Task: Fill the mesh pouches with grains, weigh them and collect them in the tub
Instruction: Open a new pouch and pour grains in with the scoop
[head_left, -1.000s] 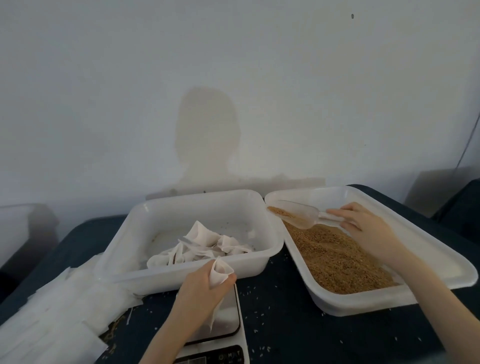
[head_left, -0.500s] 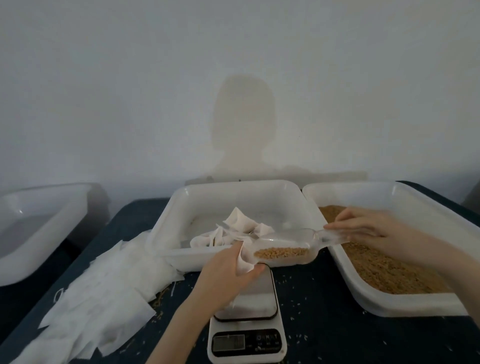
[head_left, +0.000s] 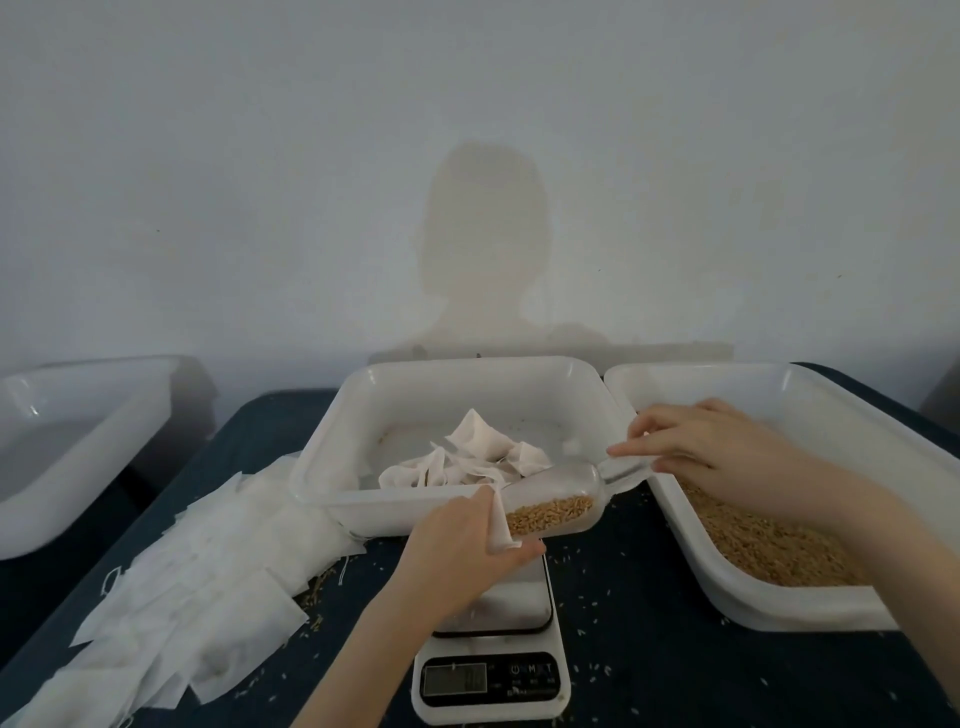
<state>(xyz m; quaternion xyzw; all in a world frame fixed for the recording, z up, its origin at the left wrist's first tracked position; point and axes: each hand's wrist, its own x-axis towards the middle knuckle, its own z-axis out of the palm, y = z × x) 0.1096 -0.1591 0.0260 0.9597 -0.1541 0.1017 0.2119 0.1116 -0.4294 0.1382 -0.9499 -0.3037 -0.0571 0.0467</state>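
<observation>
Taking the scale (head_left: 491, 649) as the landmark and working from left to right: far to its left, a white bin (head_left: 78, 467) stands at the edge of the view, its contents not readable. Nearer, still left of the scale, a loose stack of empty mesh pouches (head_left: 197, 587) lies on the dark desk (head_left: 649, 623), probably kept there so the left hand can draw the next one without a stretch.

Directly behind the scale stands the tub (head_left: 467, 389), holding a small heap of pouches (head_left: 467, 457); its place just past the platform would make the drop after weighing short.

Over the scale's platform, the left hand (head_left: 457, 556) pinches an open pouch (head_left: 501, 525) between thumb and fingers, mouth turned rightward. The clear scoop (head_left: 550, 506), partly filled with grain, meets that mouth with its lip. Holding the pouch above the platform likely means it can go straight down for weighing.

Right of the scale, the right hand (head_left: 717, 452) grips the scoop's handle, fingers curled around it. Beneath its wrist sits the grain tray (head_left: 779, 613), close enough that each scoopful travels little. Stray grains speckle the desk around the scale.
</observation>
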